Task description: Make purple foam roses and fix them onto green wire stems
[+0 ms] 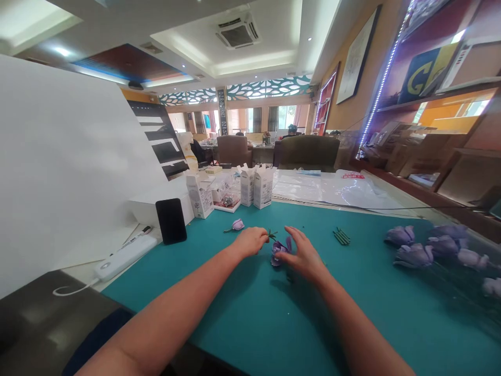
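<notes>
Over the middle of the teal mat (235, 292), my left hand (251, 242) is closed on a small green stem piece (272, 235) with thin leaves. Just right of it is a purple flower (278, 253), its petals facing my right hand. My right hand (305, 256) is spread, thumb against or in front of the flower and fingers apart; whether it grips a petal is unclear. A small pale purple bud (237, 225) on a short stem lies beyond my left hand. Several green stem pieces (342, 236) lie to the right.
Several purple flowers (414, 255) lie at the right. White boxes (263, 188) and a tray (227, 208) stand along the far edge. A black phone (171, 221) leans at the left near a white power strip (124, 257). Clear plastic sheets (332, 187) lie behind the mat.
</notes>
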Motion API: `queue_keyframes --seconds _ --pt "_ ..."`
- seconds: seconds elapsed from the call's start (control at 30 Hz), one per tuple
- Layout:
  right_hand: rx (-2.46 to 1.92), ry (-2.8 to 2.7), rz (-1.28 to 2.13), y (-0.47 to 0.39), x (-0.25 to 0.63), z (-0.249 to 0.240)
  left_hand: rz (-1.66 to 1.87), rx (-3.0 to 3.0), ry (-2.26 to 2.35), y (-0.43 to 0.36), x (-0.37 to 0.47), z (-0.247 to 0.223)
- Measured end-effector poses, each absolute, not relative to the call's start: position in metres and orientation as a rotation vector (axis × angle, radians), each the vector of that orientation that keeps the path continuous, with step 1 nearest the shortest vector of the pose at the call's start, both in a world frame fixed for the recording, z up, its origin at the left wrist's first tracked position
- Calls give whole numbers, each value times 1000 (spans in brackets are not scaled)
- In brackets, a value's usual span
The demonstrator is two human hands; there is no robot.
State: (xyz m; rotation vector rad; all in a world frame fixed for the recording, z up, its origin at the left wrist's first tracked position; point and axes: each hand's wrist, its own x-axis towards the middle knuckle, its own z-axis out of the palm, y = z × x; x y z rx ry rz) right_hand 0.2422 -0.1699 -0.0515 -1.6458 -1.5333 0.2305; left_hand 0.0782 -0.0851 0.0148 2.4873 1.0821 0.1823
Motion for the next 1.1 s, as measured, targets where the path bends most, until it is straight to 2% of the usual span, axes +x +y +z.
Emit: queue_keyframes --seconds 0.23,0.47,0.6,0.73,0.93,1.1 --pt "-1906 -2044 -14 -171 227 -45 198 2485 1080 -74 67 8" --pt "-2031 -2154 -101 -169 215 -35 275 2463 1086 -55 56 7" --pt "-2021 -2035 -81 -164 216 -36 319 2471 1081 -52 61 12" --pt "-1867 -1662 176 -157 228 -39 375 2514 1110 -59 64 16" --pt "-1343 -793 924 -156 238 -41 421 2638 1055 -72 60 14" --pt "-1070 -627 1083 -156 239 -48 352 2706 990 -87 63 13"
